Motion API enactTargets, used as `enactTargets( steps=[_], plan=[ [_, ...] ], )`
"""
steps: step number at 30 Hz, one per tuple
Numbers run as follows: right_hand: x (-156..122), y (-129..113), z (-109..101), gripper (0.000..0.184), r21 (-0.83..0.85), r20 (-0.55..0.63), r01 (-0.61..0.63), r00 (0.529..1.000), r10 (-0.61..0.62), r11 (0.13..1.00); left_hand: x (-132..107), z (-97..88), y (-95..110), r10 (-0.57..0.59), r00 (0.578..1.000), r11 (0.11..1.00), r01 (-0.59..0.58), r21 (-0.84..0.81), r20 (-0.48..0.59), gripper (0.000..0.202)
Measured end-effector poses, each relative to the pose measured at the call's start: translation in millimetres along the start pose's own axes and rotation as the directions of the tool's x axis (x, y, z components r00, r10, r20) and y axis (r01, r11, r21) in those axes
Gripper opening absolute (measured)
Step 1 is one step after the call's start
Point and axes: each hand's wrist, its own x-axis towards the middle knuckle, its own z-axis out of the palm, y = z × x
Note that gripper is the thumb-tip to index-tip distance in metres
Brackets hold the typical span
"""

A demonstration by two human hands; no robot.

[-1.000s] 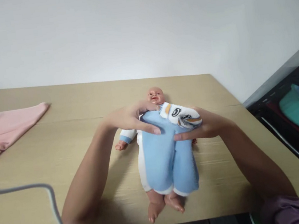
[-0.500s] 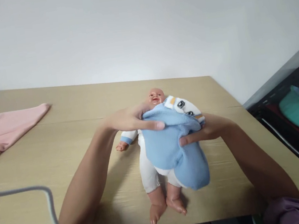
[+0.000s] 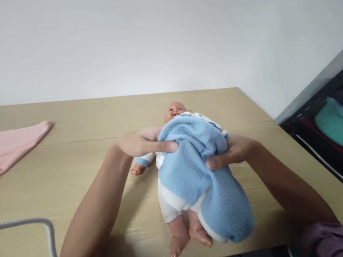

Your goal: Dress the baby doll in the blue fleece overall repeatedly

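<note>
A baby doll (image 3: pixel 171 206) in white clothes with blue cuffs lies on its back, head toward the wall, bare feet toward me. Above its body I hold a fluffy blue garment (image 3: pixel 188 172) with white trim and a white patterned part at its far edge. My left hand (image 3: pixel 148 142) pinches the garment's left side, thumb on top and fingers hidden beneath. On the other side my right hand (image 3: pixel 233 152) grips the cloth the same way. The garment covers the doll's torso and one arm; a lobe of it hangs down by the doll's leg on the right.
A pink cloth (image 3: pixel 9 147) lies on the wooden table (image 3: pixel 88 118) at the left. A white cable (image 3: pixel 51 241) loops up at the lower left. To the right stands a black rack (image 3: pixel 329 154) with a teal item (image 3: pixel 342 127) on it.
The garment has been spread and tilted toward me, so its patterned part now mostly faces away. Its right lobe hangs lower. Both hands keep their grip.
</note>
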Motion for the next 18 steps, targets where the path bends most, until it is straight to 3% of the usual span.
enactTargets(
  steps=[3, 5, 7, 11, 14, 16, 18],
  plan=[
    [0, -3, -3, 0.053, 0.012, 0.183, 0.021, 0.983, -0.023, 1.000, 3, 3.1, -1, 0.029, 0.999, 0.999, -0.028, 0.037, -0.041, 0.038],
    [-2, -2, -6, 0.048, 0.031, 0.205, 0.034, 0.978, -0.039, 0.999, 4, 2.2, -4, 0.023, 0.998, 0.999, -0.020, 0.046, -0.055, 0.039],
    [-6, 6, -7, 0.049, 0.091, 0.151, 0.014, 0.988, -0.028, 0.996, 4, -1.9, -8, -0.013, 1.000, 1.000, 0.013, 0.012, -0.025, 0.039],
    [-11, 29, -5, 0.070, 0.317, -0.071, -0.049, 0.995, 0.075, 0.947, 3, -12.6, -17, -0.027, 0.973, 0.999, 0.037, -0.040, 0.230, 0.047],
    [-8, 30, 3, 0.080, 0.396, -0.075, -0.075, 0.991, 0.114, 0.915, 3, -13.3, -18, -0.029, 0.952, 0.999, 0.036, -0.017, 0.303, 0.045],
    [-3, 22, 8, 0.075, 0.374, -0.029, -0.067, 0.996, 0.084, 0.925, 1, -9.9, -17, -0.018, 0.964, 1.000, 0.022, -0.010, 0.266, 0.038],
    [1, 11, 11, 0.069, 0.327, 0.002, -0.027, 1.000, 0.028, 0.945, 0, -5.5, -14, 0.029, 0.998, 0.999, -0.031, 0.034, 0.062, 0.039]
  ],
)
